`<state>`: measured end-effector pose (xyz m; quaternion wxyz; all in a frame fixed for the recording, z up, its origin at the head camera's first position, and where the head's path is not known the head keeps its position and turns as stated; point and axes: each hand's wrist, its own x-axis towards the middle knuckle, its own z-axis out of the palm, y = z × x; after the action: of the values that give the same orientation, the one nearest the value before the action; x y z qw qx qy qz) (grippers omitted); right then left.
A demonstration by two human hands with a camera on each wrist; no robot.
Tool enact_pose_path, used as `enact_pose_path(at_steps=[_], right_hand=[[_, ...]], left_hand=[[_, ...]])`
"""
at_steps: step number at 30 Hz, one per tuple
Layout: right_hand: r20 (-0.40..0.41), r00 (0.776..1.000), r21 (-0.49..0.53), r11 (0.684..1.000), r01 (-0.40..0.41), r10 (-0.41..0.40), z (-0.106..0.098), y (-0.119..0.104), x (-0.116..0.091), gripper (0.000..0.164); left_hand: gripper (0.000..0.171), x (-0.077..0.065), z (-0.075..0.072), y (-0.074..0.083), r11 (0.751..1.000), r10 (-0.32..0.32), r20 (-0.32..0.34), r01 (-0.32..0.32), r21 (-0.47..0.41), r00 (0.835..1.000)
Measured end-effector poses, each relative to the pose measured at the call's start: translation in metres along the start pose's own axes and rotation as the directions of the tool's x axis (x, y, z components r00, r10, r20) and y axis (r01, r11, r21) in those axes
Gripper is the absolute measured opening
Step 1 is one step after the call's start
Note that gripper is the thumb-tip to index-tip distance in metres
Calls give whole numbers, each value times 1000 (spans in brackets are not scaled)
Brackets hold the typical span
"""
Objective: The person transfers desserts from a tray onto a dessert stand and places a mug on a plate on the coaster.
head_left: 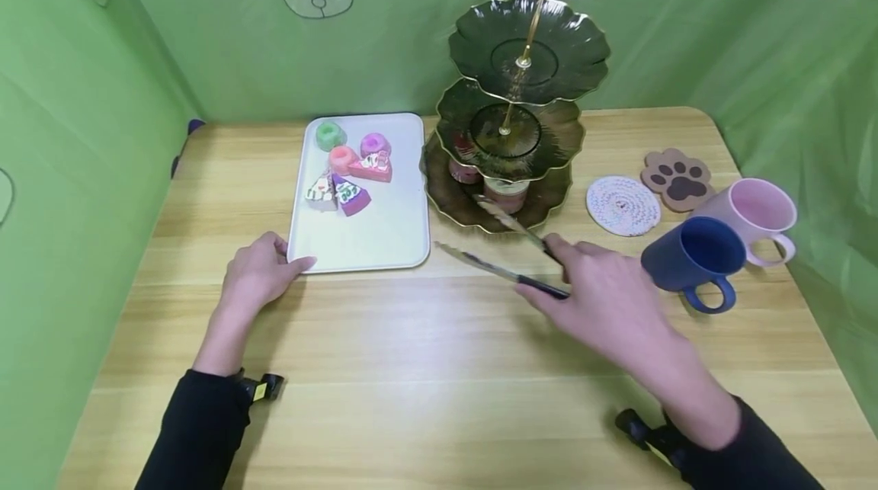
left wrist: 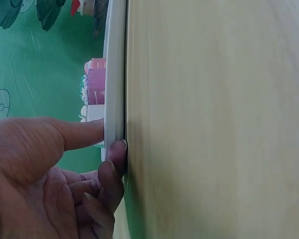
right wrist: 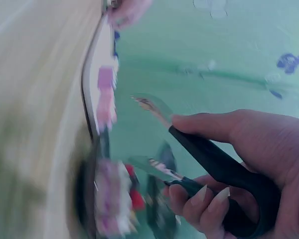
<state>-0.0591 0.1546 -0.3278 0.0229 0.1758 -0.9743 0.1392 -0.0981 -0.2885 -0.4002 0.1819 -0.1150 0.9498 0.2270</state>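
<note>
My left hand (head_left: 257,273) pinches the near left corner of a white tray (head_left: 363,242), thumb over the rim and fingers at its edge. On the tray lie toy cakes: a green ring (head_left: 331,136), a purple ring (head_left: 374,144), a coral ring (head_left: 342,160), a pink wedge (head_left: 373,166), a white wedge (head_left: 322,192) and a purple wedge (head_left: 352,196). My right hand (head_left: 613,303) grips black-handled tongs (right wrist: 209,159), their two arms spread with nothing between the tips. Those tips hover near the lowest plate of a three-tier stand (head_left: 473,212), where a pinkish cake (head_left: 506,196) sits.
Another reddish cake (head_left: 464,171) shows partly behind the stand's middle plate (head_left: 511,158). To the right are a round woven coaster (head_left: 623,205), a paw-shaped coaster (head_left: 675,179), a blue mug (head_left: 675,257) and a pink mug (head_left: 730,208). Green cloth (head_left: 226,56) encloses the wooden table (head_left: 411,398).
</note>
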Motion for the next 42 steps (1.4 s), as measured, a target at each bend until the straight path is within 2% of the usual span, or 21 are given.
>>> enact_pose_path(at_steps=[5,9,16,22,30,35,38,42], right_hand=[[-57,994,25,996,90,-88,38,-31,30,74],[-43,995,29,995,96,-94,63,-55,57,71],[24,995,-34,995,99,-98,87,-85,98,60],[67,991,-75,990,117,-112,101,-99,114,53],[103,988,-64,990,125,-119,107,-102,124,44],[74,988,-72,987,144,-139,105,-95,121,39],[49,986,-67,984,163,-160,98,-90,114,38],[3,984,-42,983,176,-176,75,-82,101,37]], left_hand=[[60,2,1,7,1000,11,-5,-11,2,1000],[56,3,3,11,1000,27,-16,-26,13,1000],[59,1,4,10,1000,3,-11,-3,-2,1000],[60,-4,6,2,1000,0,-26,0,-19,1000],[62,-5,6,-5,999,1,-23,-2,-38,1000],[63,-4,4,-4,999,-2,-11,1,-33,1000],[63,-3,4,-3,1000,-2,-2,2,-29,1000],[61,-3,3,-2,1000,2,-5,-2,-29,1000]])
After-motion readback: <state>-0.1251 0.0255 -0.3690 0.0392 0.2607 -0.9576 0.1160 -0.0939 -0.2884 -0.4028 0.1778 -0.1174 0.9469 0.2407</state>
